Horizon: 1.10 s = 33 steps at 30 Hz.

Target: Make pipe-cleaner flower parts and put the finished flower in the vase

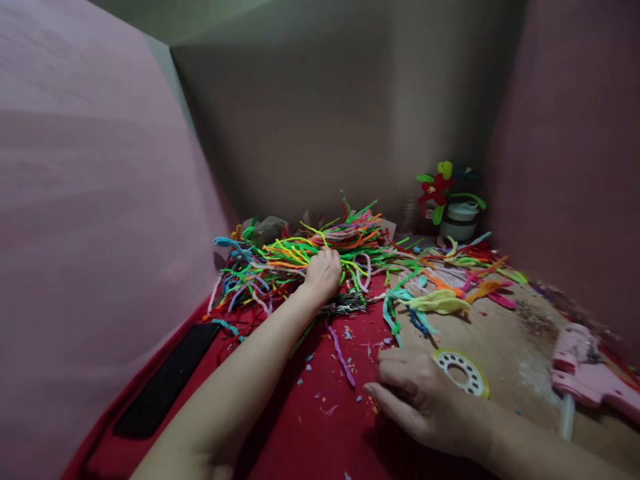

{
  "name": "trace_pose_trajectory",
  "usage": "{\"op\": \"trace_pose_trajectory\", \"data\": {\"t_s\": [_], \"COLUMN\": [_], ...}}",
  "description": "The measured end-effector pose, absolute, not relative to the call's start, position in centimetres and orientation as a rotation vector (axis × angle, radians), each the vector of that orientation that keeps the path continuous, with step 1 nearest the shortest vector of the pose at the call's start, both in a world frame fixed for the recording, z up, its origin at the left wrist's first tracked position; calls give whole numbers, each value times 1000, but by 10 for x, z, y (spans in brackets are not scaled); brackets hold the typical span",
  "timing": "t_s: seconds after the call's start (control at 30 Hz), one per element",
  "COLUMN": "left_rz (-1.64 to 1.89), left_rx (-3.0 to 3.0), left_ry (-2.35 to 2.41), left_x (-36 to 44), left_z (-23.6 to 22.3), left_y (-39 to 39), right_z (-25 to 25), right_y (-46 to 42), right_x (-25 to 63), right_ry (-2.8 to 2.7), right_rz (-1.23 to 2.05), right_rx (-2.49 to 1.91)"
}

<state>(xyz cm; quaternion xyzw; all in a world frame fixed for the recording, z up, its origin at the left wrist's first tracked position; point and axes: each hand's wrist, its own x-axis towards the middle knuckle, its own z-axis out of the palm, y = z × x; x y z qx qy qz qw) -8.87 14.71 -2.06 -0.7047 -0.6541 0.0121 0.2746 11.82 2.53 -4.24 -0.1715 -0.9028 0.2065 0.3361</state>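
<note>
My left hand point(324, 272) reaches into a heap of pipe cleaners point(285, 253) in green, yellow, orange, pink and other colours. Its fingers are closed on yellow-green pipe cleaners at the heap's front; the fingertips are hidden. Close to me, my right hand point(425, 397) is held low over the red cloth point(320, 427), fingers loosely bent, thumb apart, nothing visible in them. Just beyond its wrist lies a roll of clear tape point(484, 385) with a yellow edge. A single purple pipe cleaner point(341, 357) rests on the cloth between my hands, among small coloured scraps.
A black phone-like slab point(165, 383) lies at left. On the right are a pink glue gun point(580, 367) and loose shaped pipe-cleaner pieces point(440, 301). Behind them stand a lidded container point(460, 223) and a red flower point(435, 190). Pink walls point(90, 200) flank both sides.
</note>
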Motion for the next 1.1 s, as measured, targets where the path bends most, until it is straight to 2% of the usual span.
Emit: {"op": "trace_pose_trajectory", "data": {"t_s": [0.37,1.1], "left_rz": [159,132], "left_rx": [-1989,-1960], "left_ry": [-1778,-1811], "left_x": [-86,-74], "left_z": [-28,-18], "left_y": [127,110], "right_z": [-43,-42], "right_y": [26,25], "right_x": [118,117], "right_ry": [-2335,-2324], "right_rz": [543,562], "right_rx": [-445,-443]}}
